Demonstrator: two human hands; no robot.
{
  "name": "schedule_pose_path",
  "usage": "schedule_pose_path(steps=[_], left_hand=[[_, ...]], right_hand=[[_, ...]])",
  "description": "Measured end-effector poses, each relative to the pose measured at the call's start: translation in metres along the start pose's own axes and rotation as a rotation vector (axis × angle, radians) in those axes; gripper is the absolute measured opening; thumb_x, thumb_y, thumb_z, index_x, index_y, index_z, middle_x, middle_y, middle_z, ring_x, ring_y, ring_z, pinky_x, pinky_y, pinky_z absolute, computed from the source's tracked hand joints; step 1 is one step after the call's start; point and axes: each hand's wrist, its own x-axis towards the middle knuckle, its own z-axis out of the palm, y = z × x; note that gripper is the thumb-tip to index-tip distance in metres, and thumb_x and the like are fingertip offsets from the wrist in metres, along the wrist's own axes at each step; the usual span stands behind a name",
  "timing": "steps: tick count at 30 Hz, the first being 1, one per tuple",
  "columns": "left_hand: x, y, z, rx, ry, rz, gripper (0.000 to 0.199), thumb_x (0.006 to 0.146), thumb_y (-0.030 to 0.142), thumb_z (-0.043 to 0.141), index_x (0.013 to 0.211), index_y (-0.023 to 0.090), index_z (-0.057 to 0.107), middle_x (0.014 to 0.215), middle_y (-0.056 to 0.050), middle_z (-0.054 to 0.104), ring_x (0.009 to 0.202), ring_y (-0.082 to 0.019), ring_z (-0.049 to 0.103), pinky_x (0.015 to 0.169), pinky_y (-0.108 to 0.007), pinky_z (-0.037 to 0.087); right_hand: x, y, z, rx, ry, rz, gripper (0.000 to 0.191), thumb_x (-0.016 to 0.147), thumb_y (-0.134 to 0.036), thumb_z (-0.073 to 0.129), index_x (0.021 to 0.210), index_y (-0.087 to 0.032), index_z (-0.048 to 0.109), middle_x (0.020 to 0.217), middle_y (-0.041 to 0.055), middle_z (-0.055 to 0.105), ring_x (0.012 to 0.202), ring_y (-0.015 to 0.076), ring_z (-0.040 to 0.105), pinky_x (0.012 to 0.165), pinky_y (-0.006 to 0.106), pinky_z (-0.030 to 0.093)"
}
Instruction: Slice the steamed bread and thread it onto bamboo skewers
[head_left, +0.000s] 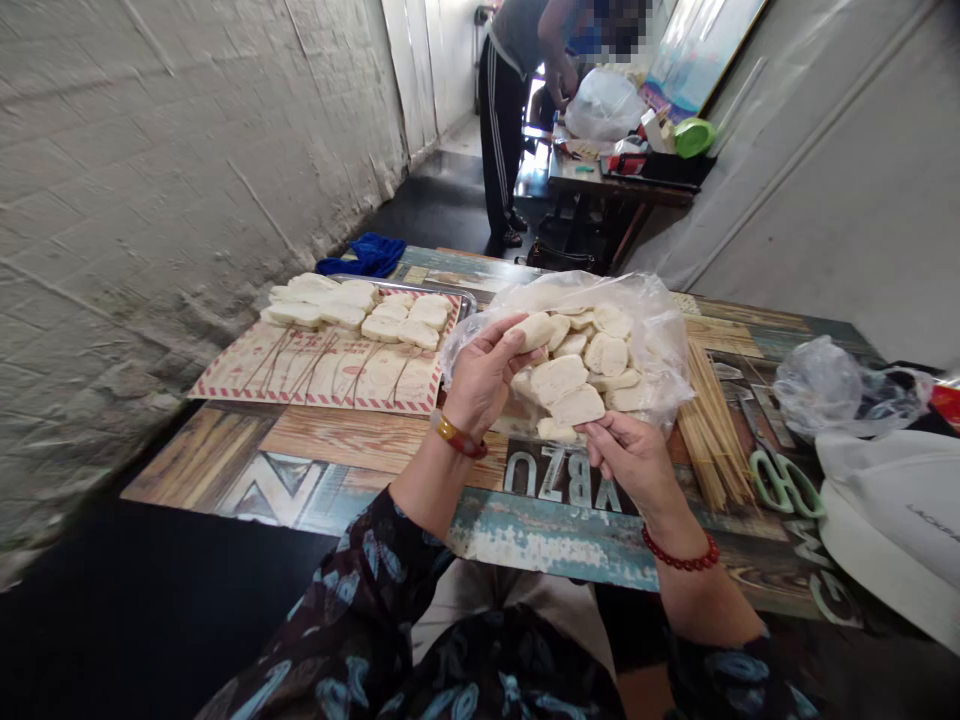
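Note:
My left hand point(484, 375) pinches a pale, oval slice point(534, 330) that looks like steamed bun, over a clear plastic bag. Two more pale slices point(568, 388) sit end to end in front of my right hand point(630, 455). Its thumb and fingers are pressed together at their lower edge, perhaps on a skewer end, which I cannot make out. Loose slices point(606, 352) fill the open plastic bag point(660, 310). To the left, skewered slices point(322, 300) lie in rows on a paper sheet with a striped border point(315, 370), their sticks pointing towards me.
Bamboo skewers point(709, 430) lie right of the bag, with green-handled scissors point(784, 480) beside them. Farther right are a crumpled plastic bag point(821, 385) and a white cap point(892, 510). A blue cloth point(365, 255) lies at the back left. Another person point(510, 100) stands at a farther table.

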Motion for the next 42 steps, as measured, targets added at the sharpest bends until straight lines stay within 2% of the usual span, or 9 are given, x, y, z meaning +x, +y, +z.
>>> schedule_pose_path(steps=[7,15,25,31,36,39,42], left_hand=[[0.000,-0.001,0.000,0.005,-0.034,0.019,0.030,0.066,0.030,0.090,0.093,0.021,0.081,0.099,-0.005,0.078,0.089,-0.017,0.072,0.082,-0.031,0.059],[-0.003,-0.003,0.003,0.031,-0.041,-0.001,0.030,0.065,0.032,0.090,0.092,0.021,0.081,0.103,-0.006,0.078,0.092,-0.018,0.071,0.087,-0.035,0.058],[-0.006,-0.002,0.006,0.012,-0.055,-0.044,0.034,0.062,0.033,0.091,0.091,0.019,0.081,0.097,-0.005,0.079,0.087,-0.015,0.070,0.086,-0.030,0.055],[-0.009,0.005,0.007,-0.019,-0.063,-0.072,0.035,0.064,0.029,0.089,0.096,0.018,0.079,0.100,-0.005,0.078,0.089,-0.016,0.071,0.087,-0.030,0.055],[-0.010,0.010,0.009,-0.085,-0.034,-0.098,0.040,0.072,0.036,0.086,0.106,0.017,0.074,0.107,-0.008,0.077,0.097,-0.022,0.072,0.089,-0.037,0.058],[-0.010,0.009,0.009,-0.085,-0.020,-0.113,0.039,0.075,0.039,0.083,0.105,0.016,0.074,0.106,-0.008,0.077,0.089,-0.021,0.074,0.083,-0.036,0.060],[-0.009,0.008,0.008,-0.088,-0.051,-0.150,0.041,0.070,0.037,0.088,0.103,0.016,0.075,0.102,-0.008,0.078,0.081,-0.020,0.075,0.079,-0.034,0.060]], right_hand=[[0.001,0.005,0.001,0.031,0.013,0.024,0.033,0.089,-0.048,0.065,0.080,-0.017,0.071,0.050,-0.0041,0.058,0.035,0.0066,0.044,0.036,0.018,0.032],[0.001,0.010,0.002,0.081,0.012,0.002,0.031,0.091,-0.046,0.064,0.083,-0.017,0.071,0.050,-0.0047,0.058,0.034,0.0056,0.042,0.035,0.017,0.030],[0.001,0.014,0.003,0.055,0.034,-0.023,0.028,0.092,-0.042,0.063,0.084,-0.016,0.072,0.050,-0.0053,0.058,0.034,0.0057,0.043,0.036,0.017,0.031],[-0.001,0.016,0.003,0.041,0.029,-0.063,0.028,0.093,-0.041,0.063,0.085,-0.017,0.073,0.051,-0.0047,0.059,0.035,0.0063,0.045,0.037,0.018,0.033],[-0.002,0.015,0.005,0.018,0.027,-0.078,0.027,0.094,-0.040,0.062,0.084,-0.017,0.072,0.051,-0.0046,0.059,0.035,0.0064,0.045,0.037,0.018,0.033],[-0.002,0.014,0.006,0.017,0.019,-0.075,0.028,0.093,-0.041,0.062,0.085,-0.017,0.073,0.050,-0.0045,0.059,0.035,0.0066,0.045,0.037,0.018,0.033],[-0.001,0.014,0.005,0.008,0.015,-0.069,0.028,0.093,-0.042,0.063,0.085,-0.017,0.074,0.051,-0.0042,0.059,0.035,0.0069,0.045,0.037,0.019,0.033]])
